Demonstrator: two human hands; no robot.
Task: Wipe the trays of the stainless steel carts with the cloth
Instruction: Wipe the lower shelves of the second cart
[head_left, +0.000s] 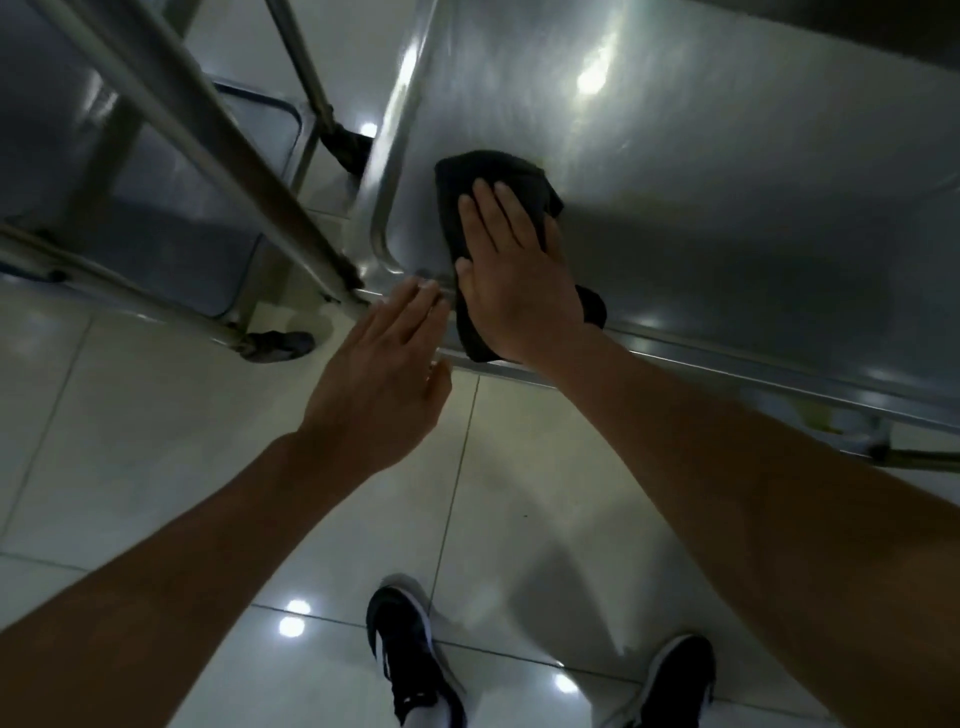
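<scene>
A stainless steel cart tray (701, 171) fills the upper right, shiny with light glare. A black cloth (483, 176) lies on it near its front left corner and hangs over the front rim. My right hand (514, 275) presses flat on the cloth, fingers straight. My left hand (384, 374) is just left of it, fingers extended, with its fingertips at the tray's front rim near the corner. It holds nothing.
A second steel cart (171, 130) with slanted tube rails stands at the left, a caster wheel (280, 345) under it. Another black caster (348, 148) sits between the carts. Glossy white floor tiles lie below, with my two black shoes (410, 660) at the bottom.
</scene>
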